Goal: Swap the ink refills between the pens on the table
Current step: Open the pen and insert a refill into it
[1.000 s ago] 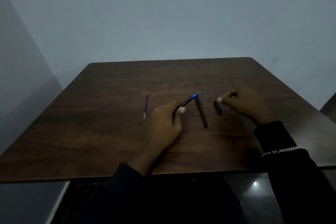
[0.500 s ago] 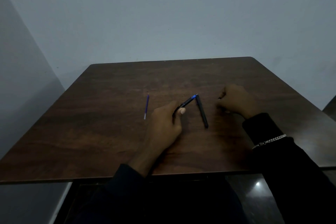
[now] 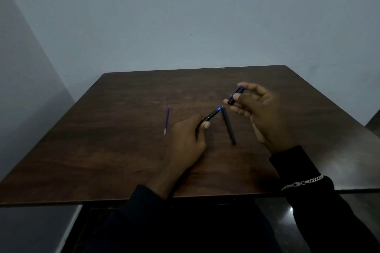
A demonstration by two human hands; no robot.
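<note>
My left hand [image 3: 188, 139] grips a black pen [image 3: 212, 115] whose blue tip points up and to the right, low over the dark wooden table [image 3: 123, 160]. Raised above the table, my right hand [image 3: 259, 113] pinches a short black pen cap [image 3: 234, 96] between thumb and fingers, just right of the pen's tip. A black pen barrel [image 3: 228, 125] lies flat on the table between my hands. To the left, apart from my hands, lies a thin blue ink refill [image 3: 166, 120].
The table stands against a pale wall, with its near edge [image 3: 144, 201] close to my body. A dark floor shows beyond the right edge. A silver bracelet [image 3: 302, 182] sits on my right wrist over the dark sleeve.
My right hand has picked the short black cap up off the table and lifted it up and to the right. My left hand, the barrel and the refill have stayed put.
</note>
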